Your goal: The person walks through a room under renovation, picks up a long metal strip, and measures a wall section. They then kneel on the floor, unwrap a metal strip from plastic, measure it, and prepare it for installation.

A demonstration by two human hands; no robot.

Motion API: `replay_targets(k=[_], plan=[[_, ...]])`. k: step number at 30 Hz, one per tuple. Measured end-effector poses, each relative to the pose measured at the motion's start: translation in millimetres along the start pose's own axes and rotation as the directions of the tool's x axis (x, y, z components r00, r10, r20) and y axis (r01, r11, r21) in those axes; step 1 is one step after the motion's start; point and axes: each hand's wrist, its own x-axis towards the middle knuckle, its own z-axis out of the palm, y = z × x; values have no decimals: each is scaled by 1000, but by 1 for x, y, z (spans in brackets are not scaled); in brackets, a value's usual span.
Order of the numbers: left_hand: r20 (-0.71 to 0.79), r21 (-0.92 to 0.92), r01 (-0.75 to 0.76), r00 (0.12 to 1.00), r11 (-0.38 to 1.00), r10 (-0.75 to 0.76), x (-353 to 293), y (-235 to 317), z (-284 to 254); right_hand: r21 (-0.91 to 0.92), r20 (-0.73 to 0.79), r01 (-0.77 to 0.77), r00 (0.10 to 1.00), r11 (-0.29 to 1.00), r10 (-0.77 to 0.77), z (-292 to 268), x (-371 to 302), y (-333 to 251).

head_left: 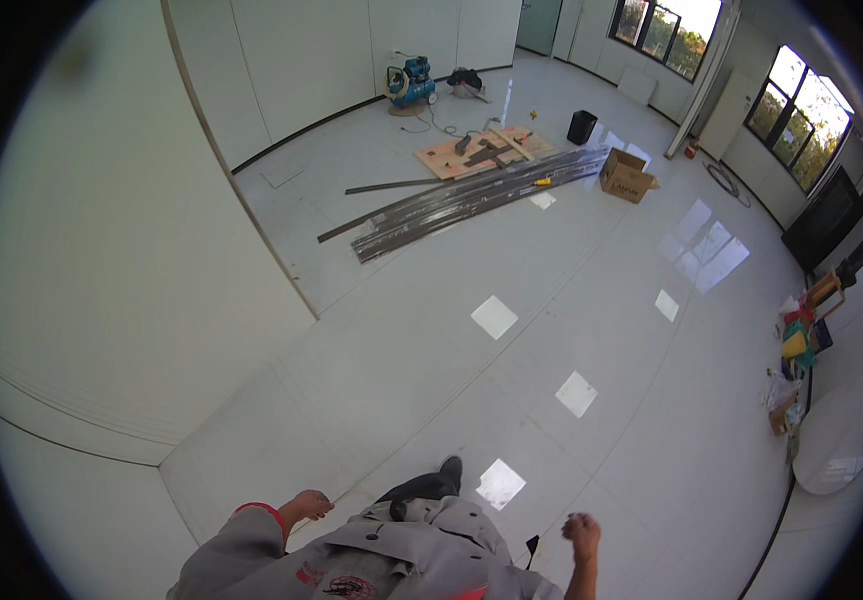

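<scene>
My left hand [309, 505] hangs at the left side of my body, above the pale floor [422, 400]. Its fingers are loosely bent and a little apart, and I make out nothing in it. On the other side, my right hand [582, 538] is raised in front of its forearm with the fingers curled in. No object shows in its grip. Neither hand touches anything around it. Between them are my grey jacket [422, 545] and one dark shoe [452, 468].
Ahead lie long dark metal strips [472, 205] beside a wooden board [442, 158] with tools. Beyond are a blue air compressor [412, 84], a cardboard box [627, 178] and a black bin [582, 127]. A white wall panel [132, 270] rises at left; assorted items [797, 345] line the right wall.
</scene>
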Motion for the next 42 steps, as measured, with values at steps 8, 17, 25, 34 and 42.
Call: replay_targets(k=[8, 17, 25, 34, 42], plan=[[-77, 21, -394, 916, 919, 394, 108, 433, -101, -357, 57, -427, 878, 831, 476, 20, 99, -64], [-128, -89, -235, 966, 968, 222, 227, 613, -161, -46, 9, -320, 947, 946, 320, 46, 486, -249], [-154, -467, -35, 987, 884, -43, 297, 679, -176, -140, 196, 63, 980, 988, -35, 184, 800, -582], [-231, -475, -118, 973, 872, 7, 451, 919, -349, -349, 298, -253, 883, 902, 363, 298, 953, -613], [-471, -522, -364, 877, 771, 95, 480, 1149, -498, -551, 400, -167, 807, 818, 434, 376, 1107, -727]])
